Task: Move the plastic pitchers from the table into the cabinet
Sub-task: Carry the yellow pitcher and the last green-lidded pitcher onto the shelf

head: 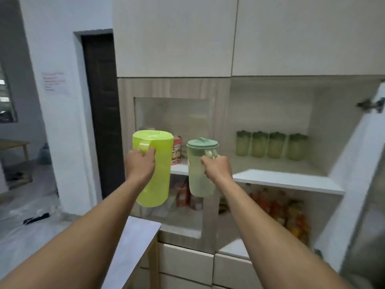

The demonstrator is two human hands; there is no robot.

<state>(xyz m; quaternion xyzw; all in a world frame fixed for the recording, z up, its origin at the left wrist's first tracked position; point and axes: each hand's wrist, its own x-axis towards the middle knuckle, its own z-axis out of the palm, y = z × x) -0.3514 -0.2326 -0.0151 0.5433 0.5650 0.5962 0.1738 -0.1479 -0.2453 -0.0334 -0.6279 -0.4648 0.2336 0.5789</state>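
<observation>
I hold two plastic pitchers up in front of the cabinet (287,178). My left hand (140,163) grips the handle of a large lime-green pitcher (155,174) with a flat lid. My right hand (217,168) grips the handle of a smaller pale green pitcher (198,180) with a teal lid. Both pitchers hang upright in the air, side by side, at the height of the cabinet's upper white shelf. The cabinet's right compartment stands open, and the smaller pitcher is just left of it.
Several green-lidded jars (270,145) line the back of the upper shelf. Packets and bottles (277,207) fill the shelf below. The open cabinet door (362,184) stands at the right. A grey table corner (135,243) lies below my left arm. A dark doorway (100,105) is at the left.
</observation>
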